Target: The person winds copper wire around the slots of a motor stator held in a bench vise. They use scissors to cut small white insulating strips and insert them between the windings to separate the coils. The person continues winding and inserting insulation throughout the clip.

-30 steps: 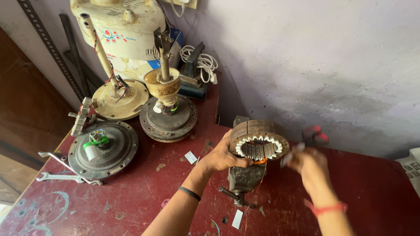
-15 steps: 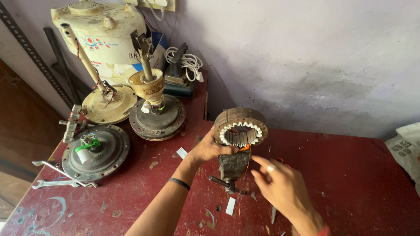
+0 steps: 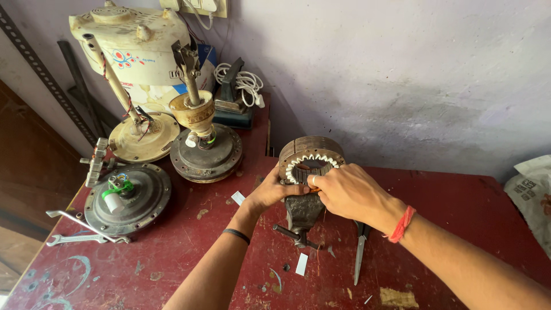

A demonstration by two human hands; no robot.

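A round brown stator core (image 3: 313,150) with white slot liners stands on edge, clamped in a small dark bench vise (image 3: 302,209) on the red table (image 3: 459,189). My left hand (image 3: 267,192) grips the core's left side from below. My right hand (image 3: 347,192), with a red thread at the wrist, covers the core's lower front, its fingers pressed into the toothed opening. A pair of scissors (image 3: 360,252) lies on the table under my right wrist.
Three opened fan motors (image 3: 129,195) (image 3: 206,146) (image 3: 143,135) stand at the left, two with upright rods. Wrenches (image 3: 80,227) lie at the left edge. A cream appliance housing (image 3: 135,46) and a white cable (image 3: 241,80) sit at the back. Paper slips (image 3: 301,264) lie near the vise.
My right hand came down from the right of the core, left the scissors on the table, then moved up onto the core's front. My left hand kept its grip.
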